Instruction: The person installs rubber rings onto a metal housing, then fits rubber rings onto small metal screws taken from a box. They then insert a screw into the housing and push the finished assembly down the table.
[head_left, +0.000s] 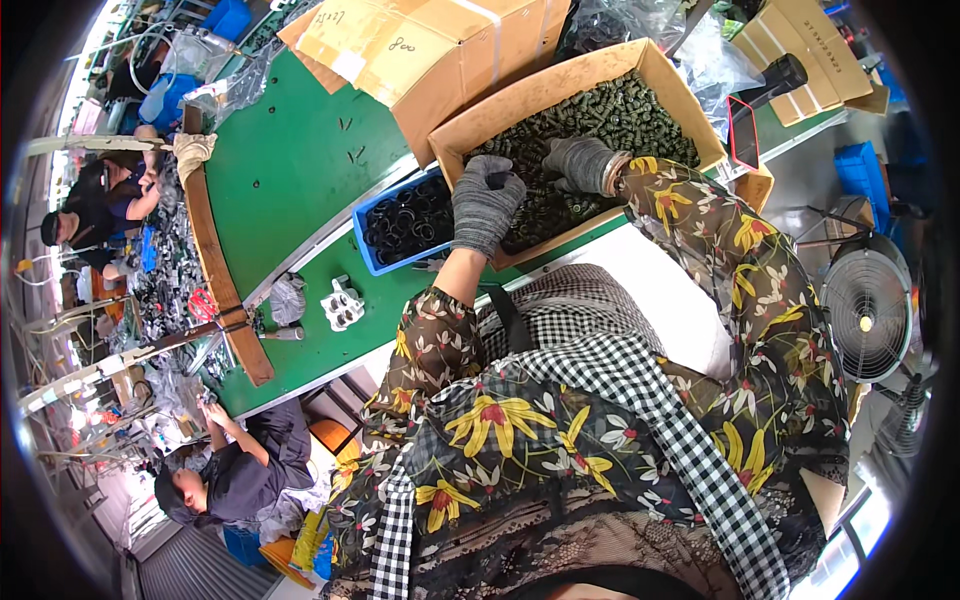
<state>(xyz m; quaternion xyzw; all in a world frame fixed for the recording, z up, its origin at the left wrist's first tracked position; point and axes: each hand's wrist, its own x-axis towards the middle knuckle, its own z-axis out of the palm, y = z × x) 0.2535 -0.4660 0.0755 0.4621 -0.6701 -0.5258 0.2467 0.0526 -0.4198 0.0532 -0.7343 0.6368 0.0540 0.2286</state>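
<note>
The greenish parts (625, 112) are heaped in the carton (545, 98), and the gloved hands are held low among them. The left hand (488, 205) is curled, its thumb brought round towards the fingers; whether a part is gripped cannot be told. The right hand (580, 165) is bent, with its fingertips largely hidden, so its hold cannot be told either. Such small pieces are probably best taken with a light pinch, as a tangled clump could be hard to separate through gloved fingers. The tray (410, 260) of black rings (400, 222), just beside the left wrist, should not be knocked.
</note>
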